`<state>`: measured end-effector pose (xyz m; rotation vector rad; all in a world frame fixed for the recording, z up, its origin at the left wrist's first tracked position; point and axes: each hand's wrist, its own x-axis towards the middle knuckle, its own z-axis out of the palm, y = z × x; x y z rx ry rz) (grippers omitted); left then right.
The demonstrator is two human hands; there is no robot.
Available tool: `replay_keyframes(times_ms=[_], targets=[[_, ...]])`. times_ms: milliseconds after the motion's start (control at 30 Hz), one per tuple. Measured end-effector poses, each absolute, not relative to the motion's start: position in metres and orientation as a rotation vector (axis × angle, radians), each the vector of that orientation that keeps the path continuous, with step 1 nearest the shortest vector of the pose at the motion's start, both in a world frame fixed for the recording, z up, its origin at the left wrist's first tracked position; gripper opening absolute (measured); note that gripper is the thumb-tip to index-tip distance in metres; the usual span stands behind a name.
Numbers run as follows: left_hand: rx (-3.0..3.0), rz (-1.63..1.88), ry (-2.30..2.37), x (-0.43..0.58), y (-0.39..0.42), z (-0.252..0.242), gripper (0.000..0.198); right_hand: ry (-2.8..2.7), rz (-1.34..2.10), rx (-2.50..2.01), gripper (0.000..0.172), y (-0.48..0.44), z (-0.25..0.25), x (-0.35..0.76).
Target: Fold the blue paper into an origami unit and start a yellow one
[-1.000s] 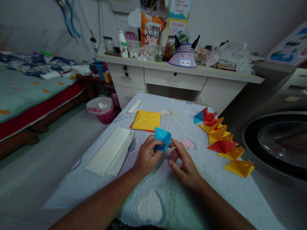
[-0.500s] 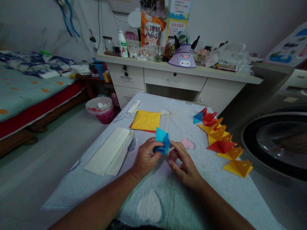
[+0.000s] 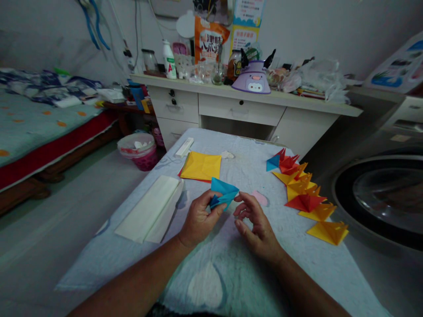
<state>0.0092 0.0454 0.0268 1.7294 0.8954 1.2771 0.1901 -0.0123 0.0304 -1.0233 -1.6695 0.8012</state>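
Note:
A blue folded paper [image 3: 225, 190] is pinched between the thumb and fingers of my left hand [image 3: 202, 216], raised over the cloth-covered table [image 3: 228, 273]. Its pointed right tip reaches the index finger of my right hand [image 3: 256, 224]; whether they touch I cannot tell. The fingers of my right hand are apart and loosely curled, with nothing in them. Beyond my left hand lies a stack of square paper sheets [image 3: 202, 165], yellow on top with red beneath. Along the table's right side runs a row of folded paper pieces [image 3: 306, 201] in yellow, red and blue.
A long pale folded paper [image 3: 150, 209] lies left of my hands, and a small white box [image 3: 184, 147] sits farther back. Behind the table stands a cluttered white desk [image 3: 241, 108]. A washing machine [image 3: 390, 185] is at the right, a pink bin [image 3: 142, 154] at the left.
The blue paper has turned and spread wider, its tip now pointing right toward my right hand. My right hand's fingers have shifted slightly; the stack and the row are unchanged.

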Motion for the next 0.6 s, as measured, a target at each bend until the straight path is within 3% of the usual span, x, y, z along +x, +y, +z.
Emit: replay_keyframes(times_ms=[333,600], targets=[[1.608,1.204,0.903,0.0122,0.0454,0.0250,0.025,-1.728,0.782,-1.003,0.058,-0.0120,0.0291,0.1904],[1.604,1.190,0.908,0.0109,0.0449,0.0243,0.020,-1.742,0.793,-0.996,0.063,-0.0118,0.0293,0.1911]])
